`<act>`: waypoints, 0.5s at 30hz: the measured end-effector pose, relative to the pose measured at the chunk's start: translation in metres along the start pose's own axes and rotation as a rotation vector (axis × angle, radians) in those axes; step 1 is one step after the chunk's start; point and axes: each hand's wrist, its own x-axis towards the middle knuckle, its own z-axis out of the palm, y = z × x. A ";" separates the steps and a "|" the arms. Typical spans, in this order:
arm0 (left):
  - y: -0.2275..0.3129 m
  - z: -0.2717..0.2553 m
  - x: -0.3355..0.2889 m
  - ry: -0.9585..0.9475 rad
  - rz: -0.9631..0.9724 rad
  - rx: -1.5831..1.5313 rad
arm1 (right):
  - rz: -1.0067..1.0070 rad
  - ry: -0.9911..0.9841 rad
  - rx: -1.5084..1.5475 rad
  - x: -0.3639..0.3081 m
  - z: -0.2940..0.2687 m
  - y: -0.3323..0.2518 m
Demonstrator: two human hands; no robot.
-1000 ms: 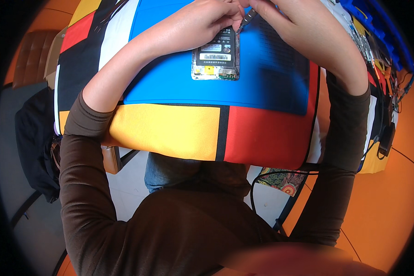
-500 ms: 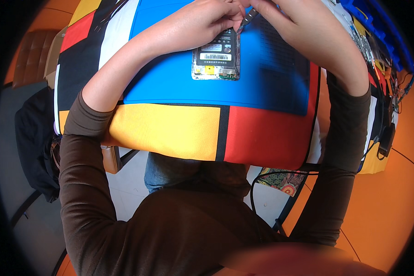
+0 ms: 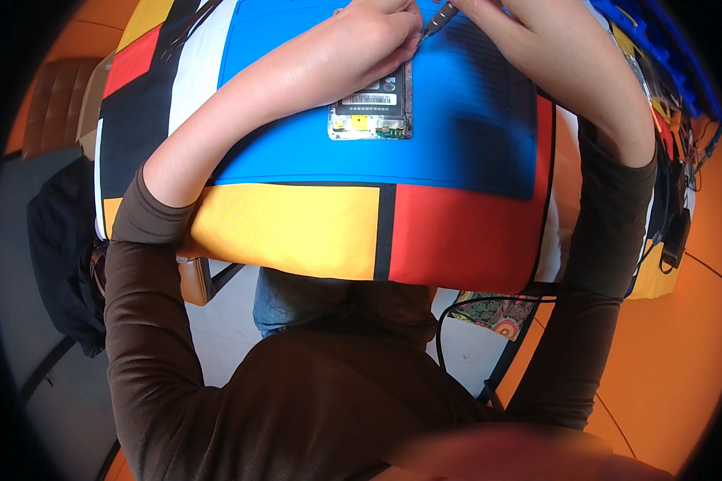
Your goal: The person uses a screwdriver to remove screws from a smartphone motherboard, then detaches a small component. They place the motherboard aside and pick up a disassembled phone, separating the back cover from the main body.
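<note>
An opened smartphone (image 3: 370,127) lies on the blue mat (image 3: 313,160), its black battery (image 3: 371,107) and lower circuit parts bare. Across its upper part rests my left hand (image 3: 381,36), fingers curled and pressed together at the phone's right edge, hiding much of the battery. My right hand (image 3: 509,22) is closed around a slim grey screwdriver (image 3: 440,18). The tool slants down to the left, its tip close beside my left fingertips. Whether the tip touches anything I cannot tell. The top edge of the picture cuts off part of both hands.
A cloth with yellow (image 3: 289,228), red, black and white blocks covers the table under the mat. At the far right stand a blue plastic rack (image 3: 666,48) and a clutter of tools and cables. A brown padded seat (image 3: 56,104) and dark clothing (image 3: 60,248) are at the left.
My left hand has shifted down over the phone and covers more of the battery. The screwdriver and right hand have moved slightly up and right. The phone appears a little further left.
</note>
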 end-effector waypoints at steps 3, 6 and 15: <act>0.001 0.006 -0.003 -0.002 -0.023 0.087 | 0.026 -0.001 -0.079 -0.004 -0.004 0.001; 0.006 0.006 -0.002 0.005 -0.069 0.143 | 0.056 -0.010 -0.092 -0.005 -0.007 -0.003; -0.008 -0.040 -0.002 0.227 -0.555 0.049 | 0.124 -0.025 -0.089 -0.001 -0.016 -0.013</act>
